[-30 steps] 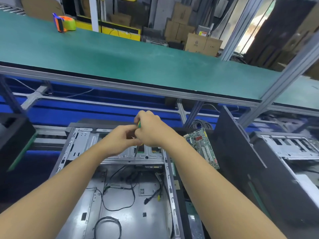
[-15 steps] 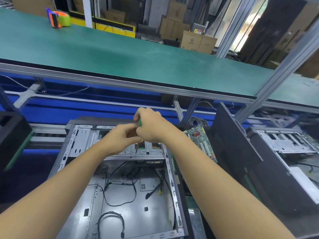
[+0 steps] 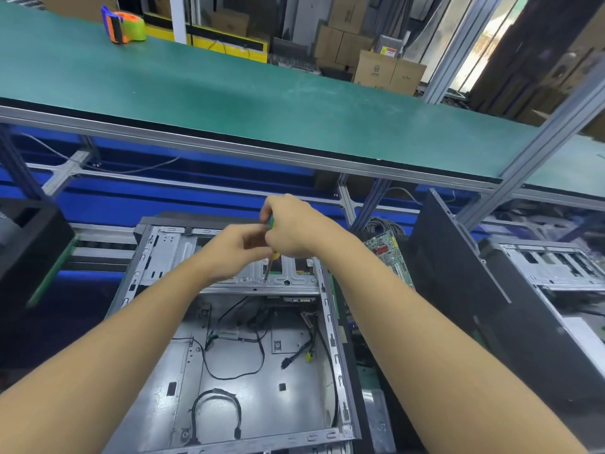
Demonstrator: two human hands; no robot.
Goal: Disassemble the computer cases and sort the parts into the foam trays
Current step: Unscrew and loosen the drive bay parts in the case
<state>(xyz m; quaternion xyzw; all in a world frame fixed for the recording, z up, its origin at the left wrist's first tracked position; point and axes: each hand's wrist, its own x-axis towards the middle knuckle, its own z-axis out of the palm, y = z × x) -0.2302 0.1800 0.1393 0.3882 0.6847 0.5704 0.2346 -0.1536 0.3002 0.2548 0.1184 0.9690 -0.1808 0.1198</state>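
A: What has the right hand (image 3: 291, 226) got?

B: Its fingers are wrapped tight round the handle of a green and yellow screwdriver (image 3: 275, 256), which stands nearly upright, leaning a little.

A: And the left hand (image 3: 234, 249)?

B: It is curled in against the right one, fingertips at the lower handle. I cannot tell whether they pinch the tool or only touch it, because the contact is hidden.

A: Where does the tip sit?

B: On the metal crossbar (image 3: 294, 284) at the far end of the computer case (image 3: 294, 404), at a small hole there.

A: How does the case lie?

B: Flat on its side, open upward, under both forearms. Loose black cables (image 3: 229, 377) trail across its bare floor.

A: What is around it?

B: A green circuit board (image 3: 384, 249) stands on edge between the case and a tilted black panel (image 3: 458, 290). Beyond the panel is a second open case (image 3: 553, 270). At the left edge is a black block (image 3: 29, 244). A green belt (image 3: 229, 93) runs above it all. An orange and green tape dispenser (image 3: 122, 24) sits on the belt, with cardboard boxes (image 3: 388, 70) behind.
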